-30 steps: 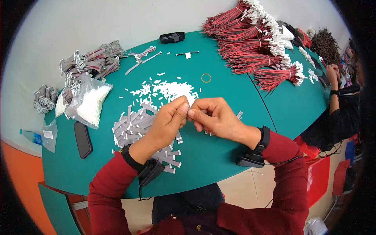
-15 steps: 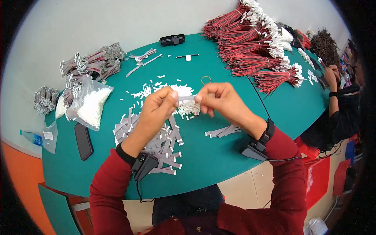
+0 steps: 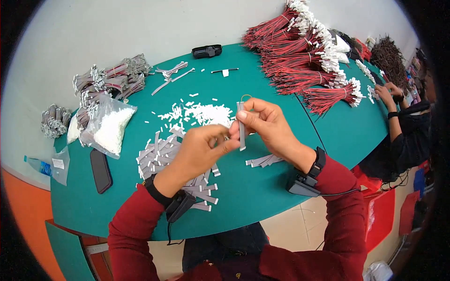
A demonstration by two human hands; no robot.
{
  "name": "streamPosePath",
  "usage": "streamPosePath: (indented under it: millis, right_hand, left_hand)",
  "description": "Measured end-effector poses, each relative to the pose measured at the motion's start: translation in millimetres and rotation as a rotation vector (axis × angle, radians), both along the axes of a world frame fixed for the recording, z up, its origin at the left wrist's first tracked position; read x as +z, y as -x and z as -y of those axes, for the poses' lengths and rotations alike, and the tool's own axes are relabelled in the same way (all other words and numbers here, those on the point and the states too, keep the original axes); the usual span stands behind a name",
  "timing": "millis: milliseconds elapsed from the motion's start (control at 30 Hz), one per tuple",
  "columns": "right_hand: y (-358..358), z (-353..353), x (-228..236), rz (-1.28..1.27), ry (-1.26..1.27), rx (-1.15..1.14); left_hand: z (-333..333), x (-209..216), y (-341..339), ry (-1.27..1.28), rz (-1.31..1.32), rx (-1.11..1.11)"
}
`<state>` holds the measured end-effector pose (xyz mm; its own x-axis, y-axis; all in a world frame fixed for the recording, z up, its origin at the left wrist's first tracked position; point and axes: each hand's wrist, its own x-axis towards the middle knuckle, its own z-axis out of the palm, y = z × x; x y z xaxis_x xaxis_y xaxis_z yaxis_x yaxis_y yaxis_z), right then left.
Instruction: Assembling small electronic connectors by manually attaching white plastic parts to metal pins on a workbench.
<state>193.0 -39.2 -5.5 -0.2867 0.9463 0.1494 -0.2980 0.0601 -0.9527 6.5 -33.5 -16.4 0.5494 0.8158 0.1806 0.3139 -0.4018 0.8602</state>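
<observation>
Right hand (image 3: 266,120) pinching grey cable (image 3: 242,134), labelled bag (image 3: 61,175)

The person has two hands, the left hand (image 3: 199,149) and the right hand (image 3: 267,122), and in the right one there is one grey ribbon cable (image 3: 242,134). On the bench (image 3: 243,196) one can count one phone (image 3: 101,171), one black case (image 3: 206,51) and one short black cable (image 3: 218,71). The red-and-black wire bundles (image 3: 326,96) are at least five; their overlap prevents an exact number. The loose white pieces (image 3: 211,114) and the piled grey ribbons (image 3: 157,152) are too many for counting. There is one co-worker (image 3: 412,129).
</observation>
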Motion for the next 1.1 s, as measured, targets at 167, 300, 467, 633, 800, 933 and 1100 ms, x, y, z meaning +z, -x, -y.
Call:
streamPosePath:
  millis: [167, 300, 467, 633, 800, 933, 1100]
  right_hand:
    - [2.6, 5.8, -4.8, 0.147, -0.083, 0.064]
    - [6.2, 9.7, -4.4, 0.195, -0.102, 0.065]
    - [7.1, 11.4, -6.6, 0.232, -0.115, 0.036]
    - [7.5, 12.8, -6.6, 0.261, -0.123, 0.017]
    - [8.1, 11.8, -9.2, 0.165, -0.139, 0.015]
    - [8.4, 11.3, -9.0, 0.136, -0.112, 0.031]
    - [7.6, 10.8, -8.5, 0.163, -0.090, 0.060]
  left_hand:
    - [2.9, 16.2, -4.5, 0.262, 0.546, -0.010]
    - [0.8, 10.6, -1.5, 0.223, 0.485, 0.035]
    - [3.4, 11.5, -3.4, 0.283, 0.524, 0.035]
    - [5.7, 13.5, -3.5, 0.310, 0.520, 0.091]
    - [5.0, 10.0, -1.3, 0.409, 0.534, 0.121]
    - [4.8, 9.6, -2.6, 0.440, 0.541, 0.111]
    - [6.9, 13.5, -4.3, 0.433, 0.584, 0.063]
